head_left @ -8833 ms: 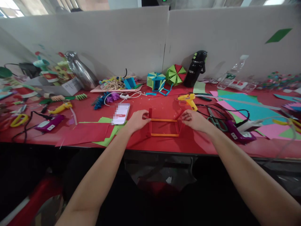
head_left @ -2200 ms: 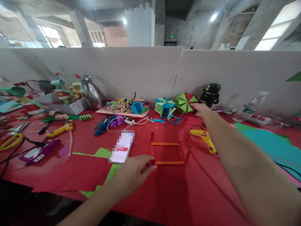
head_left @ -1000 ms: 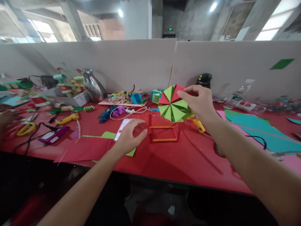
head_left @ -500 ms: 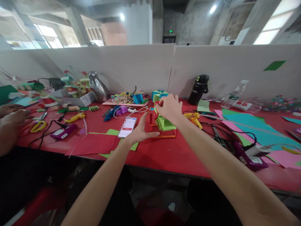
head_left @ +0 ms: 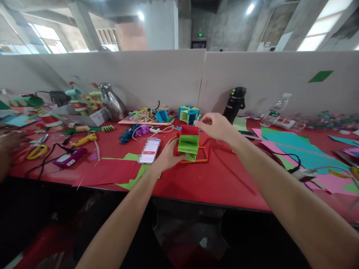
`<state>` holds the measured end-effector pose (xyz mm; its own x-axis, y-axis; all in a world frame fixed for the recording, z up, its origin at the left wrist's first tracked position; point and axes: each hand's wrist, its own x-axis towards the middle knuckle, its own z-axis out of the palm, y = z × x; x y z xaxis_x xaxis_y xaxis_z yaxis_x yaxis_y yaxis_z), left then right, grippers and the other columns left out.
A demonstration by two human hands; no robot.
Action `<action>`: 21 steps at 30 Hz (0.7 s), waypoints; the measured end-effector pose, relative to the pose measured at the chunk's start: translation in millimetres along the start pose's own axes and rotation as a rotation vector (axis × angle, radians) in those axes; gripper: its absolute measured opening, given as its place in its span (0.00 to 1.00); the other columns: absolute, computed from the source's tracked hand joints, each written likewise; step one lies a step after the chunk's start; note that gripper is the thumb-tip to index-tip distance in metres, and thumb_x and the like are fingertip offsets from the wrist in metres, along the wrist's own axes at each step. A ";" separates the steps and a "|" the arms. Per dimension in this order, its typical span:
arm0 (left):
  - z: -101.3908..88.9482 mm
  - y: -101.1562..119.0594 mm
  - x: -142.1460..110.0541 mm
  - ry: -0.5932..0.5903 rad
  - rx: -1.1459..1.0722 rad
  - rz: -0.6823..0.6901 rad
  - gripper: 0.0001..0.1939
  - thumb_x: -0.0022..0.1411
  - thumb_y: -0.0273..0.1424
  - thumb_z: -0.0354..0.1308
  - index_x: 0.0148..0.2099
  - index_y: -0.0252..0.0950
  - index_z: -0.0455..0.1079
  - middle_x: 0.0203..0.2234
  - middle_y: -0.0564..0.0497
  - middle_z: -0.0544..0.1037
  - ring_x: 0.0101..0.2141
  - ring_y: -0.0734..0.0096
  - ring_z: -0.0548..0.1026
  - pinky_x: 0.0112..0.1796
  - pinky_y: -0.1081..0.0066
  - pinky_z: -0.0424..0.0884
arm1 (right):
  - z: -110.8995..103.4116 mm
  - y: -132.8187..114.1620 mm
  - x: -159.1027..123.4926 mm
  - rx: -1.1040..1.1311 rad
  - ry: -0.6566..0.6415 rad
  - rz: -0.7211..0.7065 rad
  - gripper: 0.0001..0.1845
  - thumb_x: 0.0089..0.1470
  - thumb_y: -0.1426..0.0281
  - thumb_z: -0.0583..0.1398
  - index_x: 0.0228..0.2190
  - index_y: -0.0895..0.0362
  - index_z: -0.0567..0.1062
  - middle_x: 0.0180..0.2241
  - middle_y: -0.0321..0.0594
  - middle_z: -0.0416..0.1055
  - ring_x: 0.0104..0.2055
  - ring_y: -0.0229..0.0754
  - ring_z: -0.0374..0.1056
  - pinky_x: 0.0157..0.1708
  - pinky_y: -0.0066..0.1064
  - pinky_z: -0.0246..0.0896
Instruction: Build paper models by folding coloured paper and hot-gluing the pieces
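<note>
Red desk across middle. Left hand grips left side of green-and-red folded paper wheel, center, likely steadying it on edge; right hand bent beside its top, pinch or contact unclear. Count: one desk, two hands, one wheel, one stick frame by it.

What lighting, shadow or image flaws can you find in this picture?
Head view: a ceiling light glares white; head view: the black bottle throws a soft shadow on the partition; head view: pixelation masks part of the phone.
</note>
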<state>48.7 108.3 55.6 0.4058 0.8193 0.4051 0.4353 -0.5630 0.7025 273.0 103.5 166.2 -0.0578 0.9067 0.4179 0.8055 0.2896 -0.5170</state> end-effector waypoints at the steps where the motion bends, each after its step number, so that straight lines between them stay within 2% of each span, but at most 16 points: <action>1: -0.4 1.6 -0.4 -0.002 0.026 -0.009 0.36 0.56 0.38 0.68 0.64 0.35 0.63 0.60 0.37 0.69 0.61 0.48 0.66 0.60 0.48 0.61 | -2.8 7.3 -12.0 0.022 -0.022 -0.009 0.18 0.55 0.52 0.61 0.27 0.53 0.76 0.33 0.44 0.79 0.35 0.48 0.73 0.37 0.40 0.65; 3: -0.8 5.8 -1.3 -0.017 0.077 -0.030 0.32 0.59 0.38 0.65 0.63 0.36 0.65 0.57 0.39 0.73 0.57 0.49 0.71 0.58 0.49 0.65 | -1.5 17.8 -38.4 0.040 -0.090 -0.040 0.18 0.55 0.51 0.62 0.32 0.53 0.78 0.38 0.44 0.80 0.40 0.50 0.74 0.41 0.42 0.66; 5: -0.6 10.0 -2.3 -0.028 0.102 -0.046 0.29 0.60 0.38 0.64 0.62 0.37 0.66 0.55 0.41 0.75 0.55 0.50 0.73 0.56 0.51 0.67 | 7.9 21.9 -62.3 -0.008 -0.097 -0.064 0.24 0.52 0.49 0.64 0.43 0.52 0.76 0.45 0.45 0.79 0.48 0.56 0.73 0.50 0.50 0.63; 8: 0.0 13.5 -4.6 -0.041 0.114 -0.049 0.32 0.59 0.37 0.64 0.64 0.38 0.64 0.56 0.42 0.74 0.56 0.50 0.72 0.57 0.53 0.67 | 28.1 20.9 -81.8 -0.095 -0.071 -0.071 0.38 0.49 0.51 0.66 0.58 0.52 0.66 0.48 0.47 0.78 0.55 0.62 0.69 0.60 0.61 0.49; 10: 0.0 13.1 -6.4 -0.056 0.109 -0.046 0.35 0.58 0.36 0.65 0.66 0.38 0.62 0.58 0.42 0.72 0.58 0.50 0.71 0.58 0.53 0.66 | 38.6 21.0 -83.5 -0.118 -0.042 -0.052 0.41 0.52 0.58 0.65 0.63 0.54 0.59 0.46 0.46 0.79 0.56 0.60 0.69 0.62 0.62 0.44; 13: -0.1 10.3 -8.4 -0.084 0.077 -0.032 0.38 0.57 0.35 0.66 0.68 0.39 0.59 0.61 0.42 0.70 0.60 0.51 0.69 0.60 0.53 0.64 | 44.8 27.3 -78.9 -0.126 -0.019 -0.039 0.41 0.53 0.67 0.62 0.65 0.55 0.56 0.43 0.46 0.80 0.54 0.58 0.70 0.62 0.59 0.47; 17: 0.3 9.7 -9.7 -0.138 0.036 0.001 0.42 0.56 0.39 0.68 0.70 0.41 0.57 0.64 0.44 0.67 0.63 0.52 0.65 0.63 0.54 0.60 | 43.3 41.9 -77.0 -0.092 0.025 -0.041 0.37 0.50 0.70 0.61 0.62 0.55 0.62 0.44 0.48 0.80 0.53 0.58 0.72 0.59 0.57 0.54; 21: -2.0 14.7 -12.2 -0.189 0.055 0.000 0.46 0.56 0.45 0.68 0.71 0.44 0.53 0.68 0.43 0.60 0.67 0.48 0.58 0.65 0.49 0.55 | 38.2 53.5 -78.5 0.035 0.085 -0.021 0.25 0.52 0.71 0.58 0.53 0.52 0.70 0.46 0.45 0.79 0.50 0.56 0.74 0.55 0.54 0.61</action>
<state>48.5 90.3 62.2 0.5471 0.7874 0.2842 0.4766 -0.5721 0.6676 298.1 59.5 77.2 -0.0235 0.8715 0.4899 0.7834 0.3205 -0.5326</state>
